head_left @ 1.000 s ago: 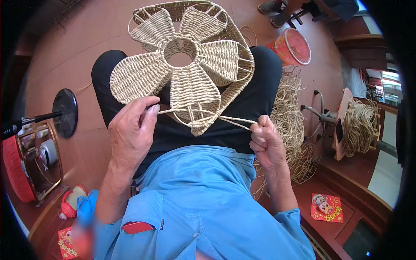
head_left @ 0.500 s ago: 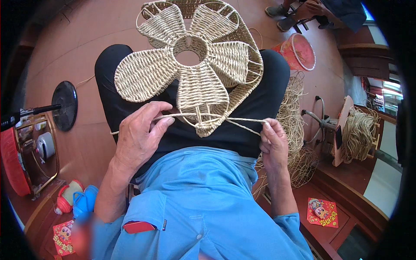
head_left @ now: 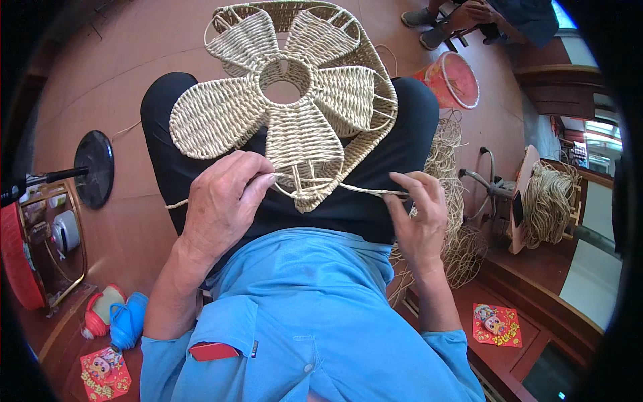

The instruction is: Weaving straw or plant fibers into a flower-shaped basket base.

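A woven basket [head_left: 375,144] of pale twisted cord lies across my lap, with a flower-shaped piece of the same cord on it. One petal [head_left: 305,137] points toward me, its tip still bare frame wire. At that tip, my left hand [head_left: 224,201] pinches a cord [head_left: 358,189] between thumb and fingers; a length of it emerges left of the hand. My right hand [head_left: 422,214] is off to the right, thumb and index finger spread apart. The cord runs into the gap between them, and its end there is hard to make out.
Loose cord [head_left: 445,174] is heaped on the floor at right, below a red bucket [head_left: 462,79]. Farther right, a cord bundle [head_left: 550,204] hangs by a wooden board. A black round stand base [head_left: 94,171] is at left. Another person's legs [head_left: 459,30] show at the upper right.
My right hand has opened from its pinch on the cord, its fingers spreading apart. The cord's loop at the right has been drawn in. The left hand keeps its pinch.
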Available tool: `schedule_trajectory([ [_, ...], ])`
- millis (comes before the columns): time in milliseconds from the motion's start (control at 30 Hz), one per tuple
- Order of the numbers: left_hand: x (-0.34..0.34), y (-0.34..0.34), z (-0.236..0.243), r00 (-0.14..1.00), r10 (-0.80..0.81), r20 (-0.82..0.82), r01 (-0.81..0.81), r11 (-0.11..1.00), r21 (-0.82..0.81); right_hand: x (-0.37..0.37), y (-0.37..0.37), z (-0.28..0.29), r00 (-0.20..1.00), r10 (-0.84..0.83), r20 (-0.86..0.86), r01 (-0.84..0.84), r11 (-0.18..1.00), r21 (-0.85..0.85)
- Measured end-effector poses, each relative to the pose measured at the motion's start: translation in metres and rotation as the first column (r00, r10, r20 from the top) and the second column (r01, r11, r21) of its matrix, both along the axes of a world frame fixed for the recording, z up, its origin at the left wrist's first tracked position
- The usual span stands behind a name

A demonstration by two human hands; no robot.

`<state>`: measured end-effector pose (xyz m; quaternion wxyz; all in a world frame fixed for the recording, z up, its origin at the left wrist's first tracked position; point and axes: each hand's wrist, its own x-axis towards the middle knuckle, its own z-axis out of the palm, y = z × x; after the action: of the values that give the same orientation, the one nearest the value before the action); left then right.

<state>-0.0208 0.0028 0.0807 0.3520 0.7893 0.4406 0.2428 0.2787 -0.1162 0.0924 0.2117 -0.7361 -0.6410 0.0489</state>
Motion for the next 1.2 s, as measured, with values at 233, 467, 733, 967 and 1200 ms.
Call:
schedule_trajectory([
  [233, 0.002, 0.004, 0.001, 1.000, 0.014, 0.001, -0.014, 1.000, -0.025, -0.027, 0.017, -0.010, 0.974, 0.195, 0.117, -0.195, 0.981, -0.007],
  [467, 0.003, 0.006, 0.005, 0.999, 0.048, 0.002, -0.048, 0.991, -0.126, -0.008, 0.006, -0.028, 0.978, 0.159, -0.134, -0.147, 0.984, 0.099],
  [733, -0.003, 0.010, 0.012, 0.998, 0.004, -0.061, -0.018, 0.973, -0.231, 0.085, -0.034, -0.011, 0.885, -0.433, 0.171, 0.462, 0.773, -0.435],
  [967, 0.002, 0.010, 0.005, 1.000, -0.007, -0.027, 0.002, 0.989, -0.151, -0.013, 0.012, 0.003, 0.979, 0.119, -0.166, -0.128, 0.991, -0.044],
  [1200, 0.006, 0.010, 0.009, 1.000, 0.013, -0.016, -0.017, 0.974, -0.228, -0.021, 0.022, -0.033, 0.941, 0.223, -0.255, -0.256, 0.961, -0.103],
])
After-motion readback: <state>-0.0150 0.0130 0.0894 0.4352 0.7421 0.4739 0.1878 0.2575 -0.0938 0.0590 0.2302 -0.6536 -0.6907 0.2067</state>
